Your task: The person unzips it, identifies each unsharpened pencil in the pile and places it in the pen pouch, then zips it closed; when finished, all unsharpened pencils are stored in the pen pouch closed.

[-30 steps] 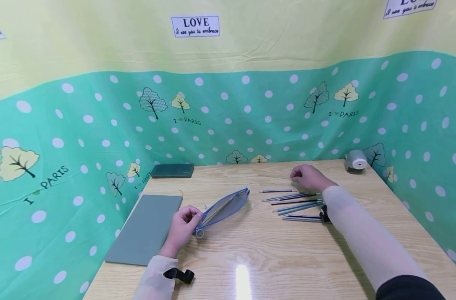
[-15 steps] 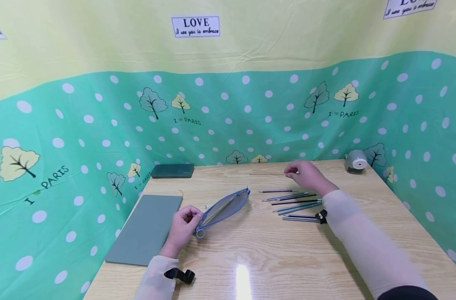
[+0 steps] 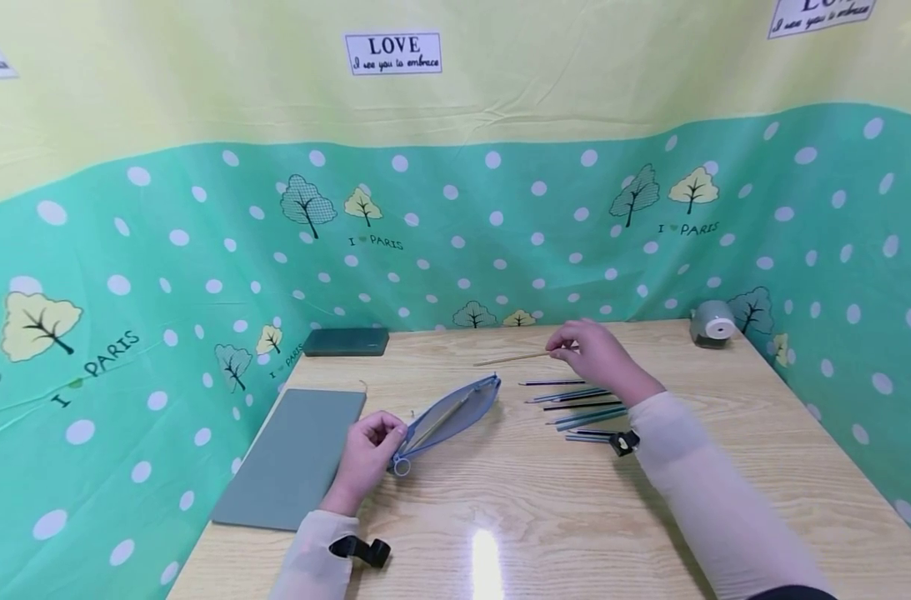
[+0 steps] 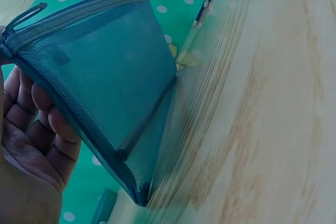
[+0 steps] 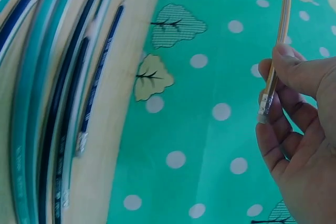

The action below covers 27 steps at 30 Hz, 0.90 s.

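Note:
My left hand (image 3: 367, 454) pinches one end of a blue mesh zipper pouch (image 4: 105, 66), which stands with its mouth parted on the table. Inside the pouch a pencil (image 3: 438, 419) shows in the head view, and its dark shape is visible through the mesh in the left wrist view. My right hand (image 3: 592, 354) holds a natural-wood pencil (image 5: 284, 17) between thumb and fingers near its eraser end, with the tip directed left toward the pouch. Below that hand lie several loose pencils (image 3: 583, 406), dark blue, black and teal, side by side on the table.
A grey-green flat board (image 3: 293, 458) lies left of the pouch. Behind it sits a dark green case (image 3: 345, 342). A grey pencil sharpener (image 3: 712, 323) stands at the back right corner. A patterned curtain (image 3: 425, 225) encloses the wooden table (image 3: 575, 517).
My right hand has moved left above the table, and the wooden pencil in it now shows clearly, raised and tilted. My left hand and the pouch have stayed in place.

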Available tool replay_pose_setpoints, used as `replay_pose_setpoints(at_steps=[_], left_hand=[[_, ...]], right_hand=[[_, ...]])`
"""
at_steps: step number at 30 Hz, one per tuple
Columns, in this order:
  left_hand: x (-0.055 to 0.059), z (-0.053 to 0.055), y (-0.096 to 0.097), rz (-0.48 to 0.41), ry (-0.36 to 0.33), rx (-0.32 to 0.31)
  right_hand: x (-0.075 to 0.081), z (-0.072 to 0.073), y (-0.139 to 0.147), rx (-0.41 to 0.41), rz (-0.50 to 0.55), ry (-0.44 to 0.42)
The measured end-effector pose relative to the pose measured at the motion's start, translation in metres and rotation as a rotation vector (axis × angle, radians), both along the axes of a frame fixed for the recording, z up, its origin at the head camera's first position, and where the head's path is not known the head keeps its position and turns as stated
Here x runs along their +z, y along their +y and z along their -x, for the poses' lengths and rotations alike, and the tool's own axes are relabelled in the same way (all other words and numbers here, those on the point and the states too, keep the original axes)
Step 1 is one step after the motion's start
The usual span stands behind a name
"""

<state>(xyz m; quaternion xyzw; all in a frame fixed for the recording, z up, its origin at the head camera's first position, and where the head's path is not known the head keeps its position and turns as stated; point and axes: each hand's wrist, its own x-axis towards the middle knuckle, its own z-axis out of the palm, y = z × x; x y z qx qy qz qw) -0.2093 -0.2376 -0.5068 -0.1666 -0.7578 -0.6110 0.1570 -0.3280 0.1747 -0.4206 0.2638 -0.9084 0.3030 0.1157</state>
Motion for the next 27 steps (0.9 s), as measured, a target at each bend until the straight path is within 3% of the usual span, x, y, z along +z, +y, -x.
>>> replay_pose_setpoints(at_steps=[7, 20, 27], left_hand=[[0.000, 0.001, -0.001, 0.011, -0.002, -0.002], [0.003, -0.002, 0.001, 0.007, 0.011, -0.020], [0.002, -0.002, 0.001, 0.011, -0.031, -0.008]], right_hand=[[0.007, -0.009, -0.016, 0.038, 0.032, 0.014], [0.006, -0.021, -0.033, 0.072, 0.049, 0.054], [-0.001, -0.023, -0.041, 0.105, 0.028, 0.100]])
